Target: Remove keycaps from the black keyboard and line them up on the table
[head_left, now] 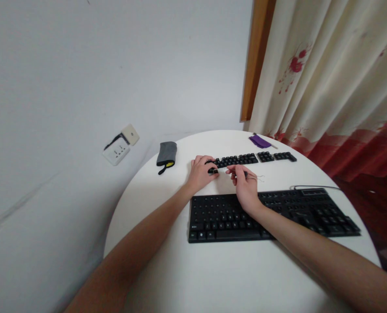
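Observation:
My left hand (200, 171) is bent round the left end of several loose black keycaps (242, 159) lined up on the table. Its thumb and fingers close on a dark keycap (212, 171) there. Above the black keyboard (227, 235), my right hand (245, 184) is closed on a thin wire keycap puller (260, 178), whose loops stick out to the right. Its fingertips point at the left hand; whether they also pinch a keycap is too small to tell. Towards its upper left, the keyboard shows bare switch positions without caps, partly hidden by my right hand and forearm.
The round white table (167, 278) stands against the wall. A grey pouch (167, 154) with yellow inside lies at the left edge, and a purple brush-like cloth item (260, 141) at the back. A cable (317, 187) runs from the keyboard. Curtains (310, 87) hang at right.

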`<act>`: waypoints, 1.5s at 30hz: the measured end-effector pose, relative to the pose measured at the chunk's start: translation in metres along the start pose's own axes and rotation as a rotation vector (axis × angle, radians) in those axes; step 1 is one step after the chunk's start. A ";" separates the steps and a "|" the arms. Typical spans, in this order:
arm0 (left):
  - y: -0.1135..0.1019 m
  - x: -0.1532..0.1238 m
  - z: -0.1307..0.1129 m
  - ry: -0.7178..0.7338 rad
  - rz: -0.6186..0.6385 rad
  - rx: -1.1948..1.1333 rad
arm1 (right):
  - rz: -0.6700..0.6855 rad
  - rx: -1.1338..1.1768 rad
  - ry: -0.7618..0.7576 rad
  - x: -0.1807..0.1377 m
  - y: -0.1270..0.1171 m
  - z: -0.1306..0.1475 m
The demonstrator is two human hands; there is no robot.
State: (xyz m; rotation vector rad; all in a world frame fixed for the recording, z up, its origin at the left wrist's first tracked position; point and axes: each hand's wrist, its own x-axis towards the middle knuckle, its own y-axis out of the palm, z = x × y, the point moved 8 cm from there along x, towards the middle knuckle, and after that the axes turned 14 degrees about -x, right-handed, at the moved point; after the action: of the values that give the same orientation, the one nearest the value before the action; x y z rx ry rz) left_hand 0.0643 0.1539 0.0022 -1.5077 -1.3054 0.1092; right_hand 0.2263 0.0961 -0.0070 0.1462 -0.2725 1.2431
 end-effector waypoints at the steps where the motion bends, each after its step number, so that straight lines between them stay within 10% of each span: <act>1: 0.000 0.000 0.001 -0.012 -0.006 -0.001 | 0.001 0.004 0.000 0.000 0.000 0.000; 45: -0.017 -0.004 0.009 -0.057 -0.044 -0.041 | -0.005 0.079 0.057 -0.001 -0.001 0.001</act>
State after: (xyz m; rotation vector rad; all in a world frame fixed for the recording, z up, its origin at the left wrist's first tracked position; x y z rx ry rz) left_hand 0.0461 0.1532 0.0088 -1.5189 -1.3934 0.0980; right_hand 0.2270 0.0949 -0.0066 0.1791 -0.1733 1.2519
